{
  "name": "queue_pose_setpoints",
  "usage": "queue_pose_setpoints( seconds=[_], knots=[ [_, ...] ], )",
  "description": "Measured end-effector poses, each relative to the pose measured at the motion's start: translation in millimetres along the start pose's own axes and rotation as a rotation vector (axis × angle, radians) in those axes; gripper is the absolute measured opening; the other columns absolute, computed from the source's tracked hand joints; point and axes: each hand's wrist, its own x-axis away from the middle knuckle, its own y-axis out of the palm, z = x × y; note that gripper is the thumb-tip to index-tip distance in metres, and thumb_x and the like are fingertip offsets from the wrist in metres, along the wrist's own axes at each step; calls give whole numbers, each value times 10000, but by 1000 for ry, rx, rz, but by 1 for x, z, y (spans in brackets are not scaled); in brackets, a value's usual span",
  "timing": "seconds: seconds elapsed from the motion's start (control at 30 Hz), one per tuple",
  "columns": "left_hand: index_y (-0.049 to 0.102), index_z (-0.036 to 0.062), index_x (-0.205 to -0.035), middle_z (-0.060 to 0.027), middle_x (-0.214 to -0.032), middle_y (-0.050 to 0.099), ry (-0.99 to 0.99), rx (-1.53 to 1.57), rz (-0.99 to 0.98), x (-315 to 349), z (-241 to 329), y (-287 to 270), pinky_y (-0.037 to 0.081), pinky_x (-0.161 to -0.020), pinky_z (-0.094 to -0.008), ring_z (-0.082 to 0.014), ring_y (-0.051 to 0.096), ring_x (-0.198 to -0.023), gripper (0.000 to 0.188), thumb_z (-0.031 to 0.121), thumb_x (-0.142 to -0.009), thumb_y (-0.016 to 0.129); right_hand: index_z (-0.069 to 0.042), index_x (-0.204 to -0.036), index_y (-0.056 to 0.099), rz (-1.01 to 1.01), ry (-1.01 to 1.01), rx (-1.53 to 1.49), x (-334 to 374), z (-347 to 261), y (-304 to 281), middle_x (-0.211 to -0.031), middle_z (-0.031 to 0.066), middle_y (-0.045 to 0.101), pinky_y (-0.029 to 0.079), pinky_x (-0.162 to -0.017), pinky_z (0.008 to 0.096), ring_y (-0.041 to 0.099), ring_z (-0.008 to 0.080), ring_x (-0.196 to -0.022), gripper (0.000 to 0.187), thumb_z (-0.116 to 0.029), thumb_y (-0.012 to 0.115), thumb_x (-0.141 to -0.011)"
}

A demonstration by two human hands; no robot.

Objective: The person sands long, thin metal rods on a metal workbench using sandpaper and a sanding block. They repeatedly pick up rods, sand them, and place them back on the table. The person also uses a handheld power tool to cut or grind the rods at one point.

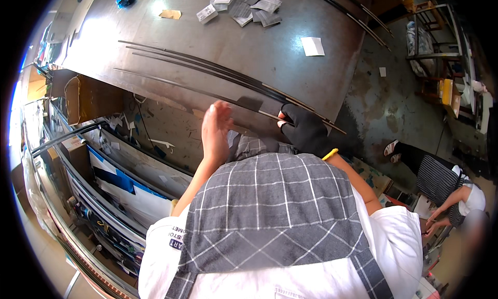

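My right hand (306,129), in a black glove with bare fingertips, is closed on the near end of a long thin rod (179,85). The rod runs leftward along the front edge of the metal-topped table (207,45). My left hand (217,128), bare and slightly blurred, is raised just below that rod. Its fingers are stretched out and I see nothing in them. Beyond the held rod lie several similar dark rods (218,70), side by side on the table; their right ends are lighter and pass close to my gloved hand.
On the table lie a pile of grey square pieces (241,9), a white paper (313,46), a tan scrap (170,14) and blue crumpled plastic (125,0). More rods (358,20) cross its far right. A rack (119,179) stands left. Another person (451,190) is at right.
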Motion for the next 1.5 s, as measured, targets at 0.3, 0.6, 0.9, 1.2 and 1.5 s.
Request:
queue_pose_setpoints(
  seconds=[0.3,0.6,0.9,1.2,1.5],
  knots=[
    [554,9,-1186,-116,-1187,640,-165,358,-282,1,-18,-1,506,-971,-371,-228,631,-1093,242,157,-999,511,-18,-891,655,-294,138,-269,-5,13,7,-787,164,648,484,-648,366,641,282,-723,173,-185,660,-844],
    [553,2,-1171,-159,-1167,645,-154,324,-214,5,-9,5,564,-898,-354,-257,638,-1108,226,130,-984,548,4,-858,684,-559,434,-539,-14,1,-9,-761,62,663,465,-627,290,586,111,-664,213,-205,647,-869],
    [578,24,-1134,-130,-1094,680,-134,300,-185,-3,-13,1,551,-845,-326,-234,668,-1034,196,148,-984,565,22,-923,702,-524,435,-633,-20,-1,-7,-780,46,673,453,-645,240,582,91,-698,224,-186,625,-896],
    [583,47,-1105,-116,-1077,675,-122,289,-232,-5,-21,-4,575,-832,-330,-246,663,-1052,155,150,-996,542,37,-992,686,-599,425,-707,-20,14,-5,-746,37,656,460,-668,245,584,102,-703,244,-174,659,-871],
    [602,47,-1034,-97,-983,691,-87,-79,-136,-11,-20,4,547,-737,-283,-191,686,-935,223,253,-1013,517,-15,-823,639,-270,47,-61,-17,14,8,-782,107,650,488,-651,376,635,217,-758,171,-182,668,-801]
  ],
)
